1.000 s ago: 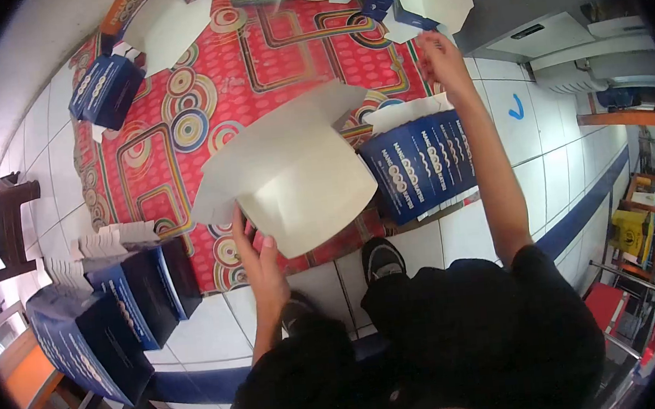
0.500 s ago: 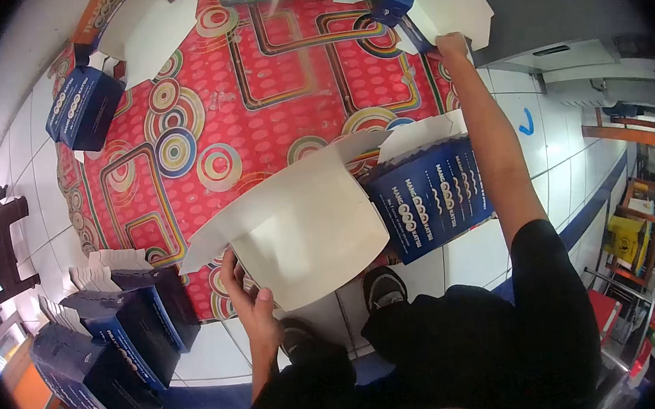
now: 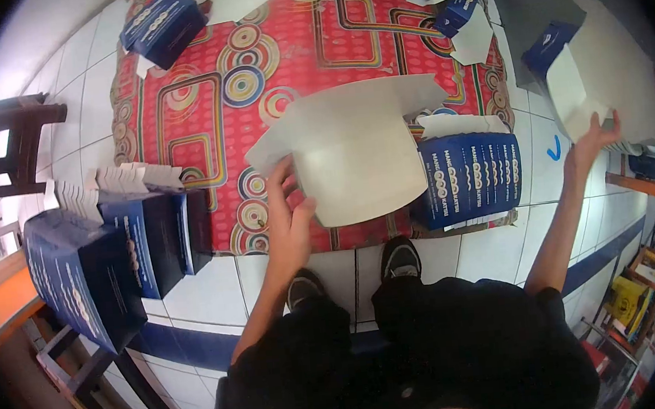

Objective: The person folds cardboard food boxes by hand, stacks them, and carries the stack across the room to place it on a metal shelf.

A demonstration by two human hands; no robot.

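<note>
My left hand (image 3: pixel 288 222) holds a large flat white carton blank (image 3: pixel 354 151) by its near edge, above the red patterned mat (image 3: pixel 203 114). My right hand (image 3: pixel 591 144) is stretched out to the right, gripping the lower edge of a second unfolded blue-and-white carton (image 3: pixel 605 83) held up over the grey surface. Between my arms, a stack of blue flattened cartons (image 3: pixel 469 178) stands on edge at the mat's near rim. My two shoes (image 3: pixel 399 260) rest on the white tiles below.
More stacks of blue cartons (image 3: pixel 132 245) stand at the left, partly on a wooden bench (image 3: pixel 9 302). A dark stool (image 3: pixel 11 146) is far left. Loose folded boxes (image 3: pixel 164 24) and open cartons (image 3: pixel 458 6) lie along the mat's far edge.
My right hand has swung from the mat's far right corner out to the right, carrying a carton with it. The left hand keeps its blank, now higher in view; my head turned.
</note>
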